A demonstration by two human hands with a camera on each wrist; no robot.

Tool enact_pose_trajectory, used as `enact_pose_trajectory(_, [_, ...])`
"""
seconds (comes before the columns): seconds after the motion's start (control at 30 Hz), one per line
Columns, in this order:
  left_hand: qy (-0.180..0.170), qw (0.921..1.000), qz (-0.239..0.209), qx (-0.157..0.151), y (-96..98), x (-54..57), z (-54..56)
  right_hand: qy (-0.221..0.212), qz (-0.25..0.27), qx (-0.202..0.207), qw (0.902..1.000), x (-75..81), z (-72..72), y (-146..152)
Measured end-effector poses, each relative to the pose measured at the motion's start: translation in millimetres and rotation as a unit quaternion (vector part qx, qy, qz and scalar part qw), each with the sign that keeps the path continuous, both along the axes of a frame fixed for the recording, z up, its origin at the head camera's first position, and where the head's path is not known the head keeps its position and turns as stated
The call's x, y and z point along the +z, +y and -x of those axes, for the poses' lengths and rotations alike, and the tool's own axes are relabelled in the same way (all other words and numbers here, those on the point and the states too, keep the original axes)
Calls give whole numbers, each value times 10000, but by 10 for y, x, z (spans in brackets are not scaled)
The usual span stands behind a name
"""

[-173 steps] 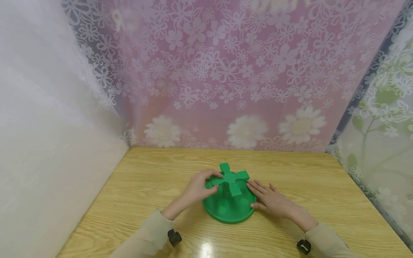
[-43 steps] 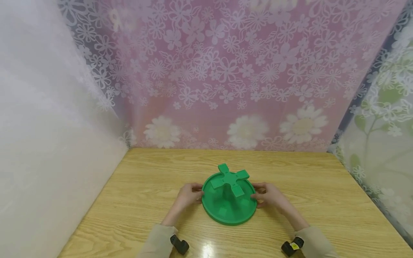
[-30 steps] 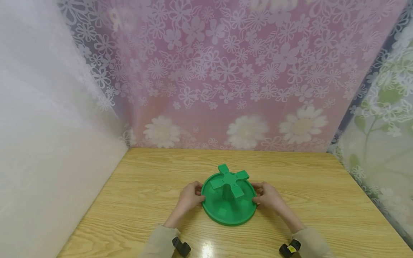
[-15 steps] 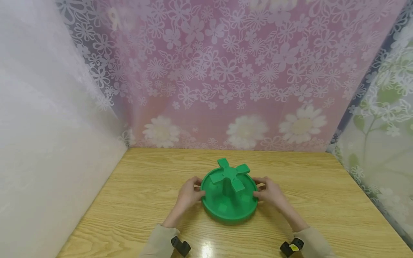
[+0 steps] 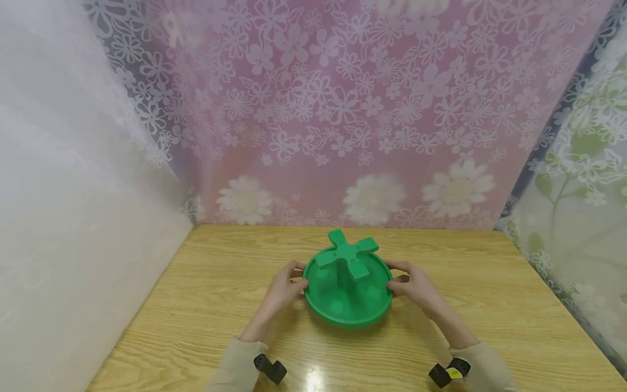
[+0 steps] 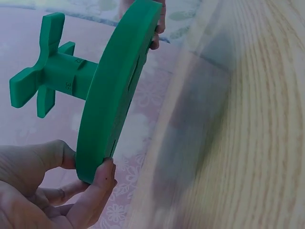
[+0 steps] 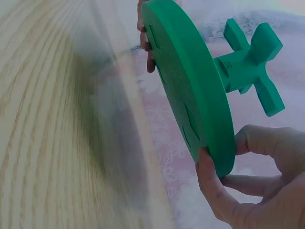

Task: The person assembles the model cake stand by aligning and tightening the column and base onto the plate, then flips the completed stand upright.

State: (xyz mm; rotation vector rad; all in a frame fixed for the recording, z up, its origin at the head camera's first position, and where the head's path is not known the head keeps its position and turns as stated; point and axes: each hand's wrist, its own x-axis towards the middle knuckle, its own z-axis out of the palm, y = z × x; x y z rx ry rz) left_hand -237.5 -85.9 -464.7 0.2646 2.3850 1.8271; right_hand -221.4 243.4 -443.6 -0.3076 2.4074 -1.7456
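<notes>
A round green plastic tray (image 5: pixel 348 314) with a raised rim hangs above the tabletop in the head view. From its middle rises a post (image 7: pixel 232 70) with printed numbers, topped by a four-armed cross piece (image 5: pixel 346 252). My left hand (image 5: pixel 286 286) grips the tray's left rim, thumb on top and fingertips beneath; the left wrist view shows this pinch up close. On the opposite side my right hand (image 5: pixel 416 285) holds the rim the same way. Both wrist views show a gap between the tray's underside (image 7: pixel 176 95) and the wood.
The wood-grain table (image 5: pixel 220 272) spreads around the hands, with a bright light spot near its front. A pink floral curtain (image 5: pixel 313 109) stands behind it. A pale sheet (image 5: pixel 98 190) borders the left, and a flowered one (image 5: pixel 578 179) the right.
Earlier the left hand was at the cross piece and the right lay flat by the rim. Both hands then took the rim, and the tray has risen off the table.
</notes>
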Motion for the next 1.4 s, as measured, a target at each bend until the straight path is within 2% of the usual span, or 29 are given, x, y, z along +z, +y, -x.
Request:
enact_pose_trajectory(0.23, [-120, 9992, -390, 18, -35, 50, 29, -289, 347, 66, 9990, 12, 39, 64])
enact_pose_trajectory(0.4, [-291, 9977, -620, 18, -71, 72, 12, -390, 681, 321, 9964, -9, 66, 110])
enact_pose_trajectory(0.57, [-437, 9955, -842, 13, -109, 113, 18, -311, 584, 579, 9961, -8, 58, 128])
enact_pose_trajectory(0.67, [-489, 9944, -940, 43, -113, 126, 24, -152, 665, 594, 9959, -17, 53, 97])
enact_pose_trajectory(0.77, [-555, 9934, -1003, 101, -110, 132, 29, 192, 686, 429, 9965, -37, 45, 60])
enact_pose_trajectory(0.87, [-604, 9932, -997, 82, -116, 147, 22, 886, 442, 133, 9950, -64, 41, 41])
enact_pose_trajectory(0.93, [-630, 9931, -988, 40, -125, 166, 12, 1514, 168, -61, 9883, -80, 46, 33])
enact_pose_trajectory(1.07, [-653, 9927, -1009, -40, -146, 208, -4, 2592, -163, -267, 9653, -98, 68, 28])
enact_pose_trajectory(1.17, [-676, 9923, -1035, -40, -160, 229, -8, 2875, 63, -176, 9576, -111, 83, 32])
enact_pose_trajectory(1.4, [-750, 9877, -1375, 7, -183, 246, 16, 3028, 991, 120, 9478, -109, 70, 15])
